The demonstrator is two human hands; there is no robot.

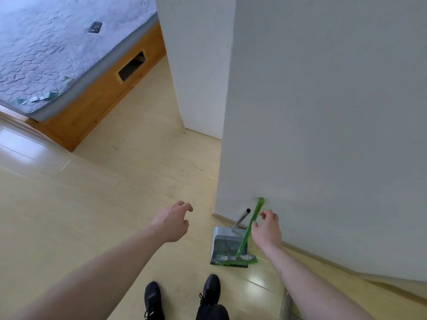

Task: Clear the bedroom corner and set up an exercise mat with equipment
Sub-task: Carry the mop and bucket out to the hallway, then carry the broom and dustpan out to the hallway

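From the head camera I counted one green broom (248, 229), one grey dustpan (227, 245), one bed (69, 58) and two black shoes (211, 289). The broom leaned against the white wall (323, 112), handle up, bristles on the dustpan. The right hand (266, 229) hovered beside the handle, fingers loosely curled, gripping nothing; the left hand (172, 221) likewise.

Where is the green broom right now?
In the head view the green broom stands lower right of centre, leaning against the white wall, bristles in the grey dustpan, beside the right hand.
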